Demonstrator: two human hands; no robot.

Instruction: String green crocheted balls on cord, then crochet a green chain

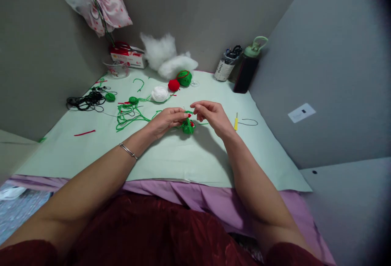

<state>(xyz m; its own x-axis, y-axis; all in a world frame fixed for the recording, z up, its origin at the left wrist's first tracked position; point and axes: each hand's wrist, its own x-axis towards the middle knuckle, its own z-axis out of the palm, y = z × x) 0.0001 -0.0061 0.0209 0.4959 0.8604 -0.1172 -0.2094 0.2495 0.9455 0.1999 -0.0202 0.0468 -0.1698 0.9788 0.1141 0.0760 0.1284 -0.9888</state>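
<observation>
My left hand (169,120) pinches a small green and red crocheted piece (188,126) between thumb and fingertips, over the middle of the table. The piece's rounded green part hangs below my fingers, with red bits showing on it. My right hand (210,115) is just to the right, thumb and forefinger closed together close to the piece's upper edge. Whatever lies in that pinch is too small to make out. Green yarn strands (131,117) lie to the left of my left hand. A yellow-handled tool (236,123) rests on the table right of my right hand.
Behind my hands sit white (159,94), red (174,85) and green (185,78) yarn balls, with white stuffing (177,65) beyond. A dark bottle (246,72) and a pen cup (224,69) stand back right. Black cord (87,102) lies left, near a clear bowl (117,70).
</observation>
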